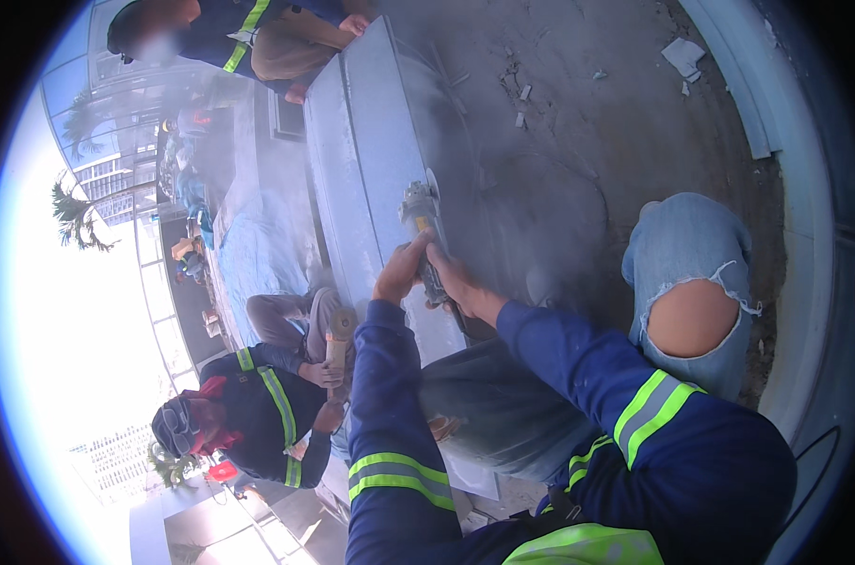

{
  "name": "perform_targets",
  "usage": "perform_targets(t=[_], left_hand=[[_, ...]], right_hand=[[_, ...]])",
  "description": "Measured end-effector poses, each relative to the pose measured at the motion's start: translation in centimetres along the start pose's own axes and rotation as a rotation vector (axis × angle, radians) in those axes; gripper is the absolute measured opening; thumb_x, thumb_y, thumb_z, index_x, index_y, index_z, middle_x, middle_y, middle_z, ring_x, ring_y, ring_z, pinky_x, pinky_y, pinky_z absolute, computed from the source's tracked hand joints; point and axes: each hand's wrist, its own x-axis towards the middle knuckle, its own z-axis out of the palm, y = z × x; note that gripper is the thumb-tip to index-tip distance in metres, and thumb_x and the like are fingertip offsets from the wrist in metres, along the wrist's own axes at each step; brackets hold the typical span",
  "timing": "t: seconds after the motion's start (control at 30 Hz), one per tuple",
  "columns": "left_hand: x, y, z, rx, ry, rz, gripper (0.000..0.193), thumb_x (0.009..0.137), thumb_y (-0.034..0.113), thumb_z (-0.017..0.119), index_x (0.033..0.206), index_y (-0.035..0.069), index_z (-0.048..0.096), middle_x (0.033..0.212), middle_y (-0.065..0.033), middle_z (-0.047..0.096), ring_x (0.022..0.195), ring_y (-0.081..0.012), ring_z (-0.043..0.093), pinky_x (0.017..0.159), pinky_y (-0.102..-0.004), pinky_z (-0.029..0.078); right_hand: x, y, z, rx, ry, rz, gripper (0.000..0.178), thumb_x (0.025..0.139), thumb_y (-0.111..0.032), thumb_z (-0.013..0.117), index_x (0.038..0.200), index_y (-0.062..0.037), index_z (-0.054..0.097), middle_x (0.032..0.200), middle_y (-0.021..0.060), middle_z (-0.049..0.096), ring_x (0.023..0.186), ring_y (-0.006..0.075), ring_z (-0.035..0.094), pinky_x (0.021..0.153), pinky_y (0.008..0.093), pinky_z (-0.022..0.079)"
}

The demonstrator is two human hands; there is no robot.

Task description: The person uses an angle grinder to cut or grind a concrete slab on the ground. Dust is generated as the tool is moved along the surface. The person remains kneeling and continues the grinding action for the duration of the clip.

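On my feed, left hand [402, 268] and right hand [457, 281] close round the grinder [420, 209], disc [434, 183] toward twelve o'clock.

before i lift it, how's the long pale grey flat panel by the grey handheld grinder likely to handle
The long pale grey flat panel looks fairly stiff, showing no obvious sag. It may be brittle: broken pale scraps lie on the grey ground. Its surface could be slippery, since dusty haze hangs beside it.

Daylight; sky [79, 348] left of angle grinder [419, 205] blown out. Haze right of grinder softens floor [578, 122]. Fisheye bending, black vignette, blue-fringed rim.
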Motion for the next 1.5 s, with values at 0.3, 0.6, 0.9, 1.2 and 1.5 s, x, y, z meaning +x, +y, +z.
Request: perform_targets(t=[0.3, 0.6, 0.9, 1.2, 1.5], left_hand=[[-1.2, 0.4, 0.5, 0.021, 0.012, 0.0, 0.068, 0.112, 0.054, 0.066, 0.136, -0.009, 0.068, 0.116, -0.0115, 0.076, 0.095, -0.0201, 0.076, 0.076, -0.0352, 0.063], [-0.4, 0.2, 0.2, 0.006, 0.03, -0.035, 0.067, 0.111, 0.056, 0.067, 0.136, -0.006, 0.07, 0.114, -0.0097, 0.076, 0.094, -0.0196, 0.076, 0.075, -0.0322, 0.063], [-0.5, 0.0, -0.1, 0.002, -0.009, -0.037, 0.065, 0.112, 0.056, 0.066, 0.136, -0.004, 0.07, 0.11, -0.0071, 0.075, 0.091, -0.0161, 0.075, 0.072, -0.0308, 0.062], [0.2, -0.4, 0.1, -0.015, 0.046, -0.009, 0.063, 0.11, 0.056, 0.068, 0.133, -0.002, 0.07, 0.105, -0.0059, 0.074, 0.086, -0.0155, 0.074, 0.068, -0.0312, 0.061], [-1.1, -0.1, 0.0, -0.019, -0.018, -0.043, 0.063, 0.11, 0.058, 0.069, 0.129, -0.001, 0.071, 0.104, -0.0066, 0.075, 0.086, -0.0162, 0.075, 0.07, -0.0321, 0.063]], right_hand=[[-0.5, 0.3, -0.3, 0.041, -0.034, 0.014, 0.069, 0.115, -0.068, 0.044, 0.132, -0.0036, 0.062, 0.084, 0.0064, 0.068, 0.056, 0.0175, 0.071, 0.036, 0.0284, 0.04], [0.1, 0.5, -0.7, 0.004, -0.042, -0.018, 0.066, 0.115, -0.065, 0.044, 0.129, -0.0037, 0.062, 0.085, 0.0059, 0.067, 0.059, 0.0172, 0.072, 0.038, 0.0274, 0.042], [-0.6, 0.6, -0.5, 0.057, -0.025, -0.023, 0.07, 0.114, -0.067, 0.045, 0.131, -0.0007, 0.062, 0.088, 0.0074, 0.068, 0.059, 0.0195, 0.074, 0.037, 0.0285, 0.042], [0.2, 1.0, -0.5, 0.029, 0.016, -0.063, 0.077, 0.112, -0.069, 0.047, 0.117, 0.005, 0.067, 0.082, 0.0115, 0.068, 0.058, 0.0229, 0.075, 0.037, 0.0307, 0.043], [-0.6, 1.5, -0.6, 0.012, -0.026, -0.024, 0.078, 0.112, -0.073, 0.044, 0.135, -0.0004, 0.06, 0.091, 0.0092, 0.068, 0.063, 0.021, 0.077, 0.036, 0.0277, 0.043]])
